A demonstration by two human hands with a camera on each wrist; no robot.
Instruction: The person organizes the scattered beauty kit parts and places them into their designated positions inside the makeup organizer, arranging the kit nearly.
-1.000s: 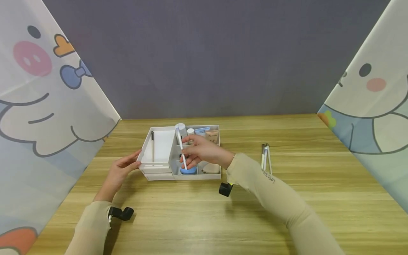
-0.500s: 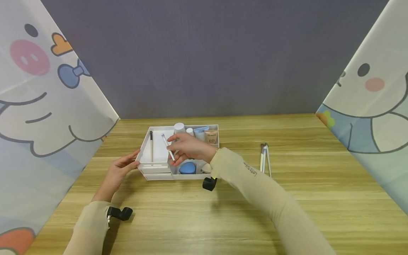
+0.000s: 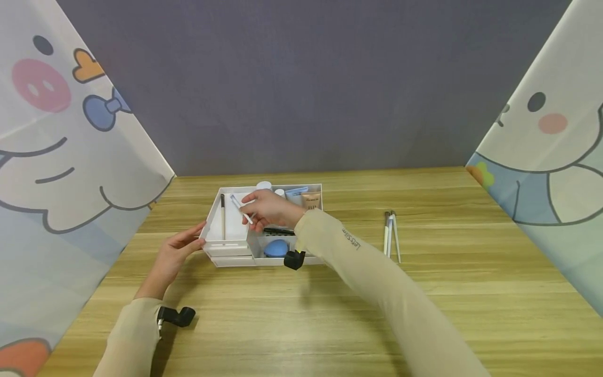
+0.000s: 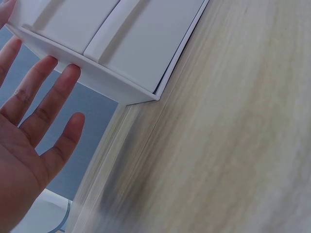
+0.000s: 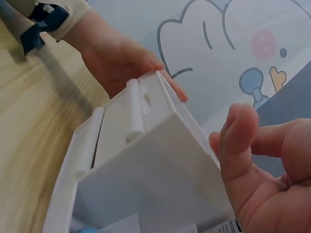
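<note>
A white cosmetics organizer (image 3: 231, 251) stands on the table, with a shallow tray on its left and lower compartments on its right. Over the tray my right hand (image 3: 270, 208) pinches a slim white makeup brush (image 3: 237, 204), tilted with its pale end toward the back left. A dark-tipped brush (image 3: 223, 217) lies along the tray's left side. My left hand (image 3: 171, 259) touches the organizer's front left corner; the left wrist view shows its straight fingers (image 4: 51, 104) with fingertips against the side wall. In the right wrist view the held brush cannot be made out.
The compartments hold a blue makeup sponge (image 3: 276, 248), a black slim item (image 3: 279, 231), a tan tube (image 3: 311, 200), a light blue tube (image 3: 297, 195) and a white-capped container (image 3: 264, 185). Several brushes (image 3: 390, 235) lie on the table at right. A grey panel (image 3: 320, 89) rises behind.
My right hand has moved left with the brush, from above the right compartments to above the tray. The brush has tilted further toward the left. The left hand stays at the corner.
</note>
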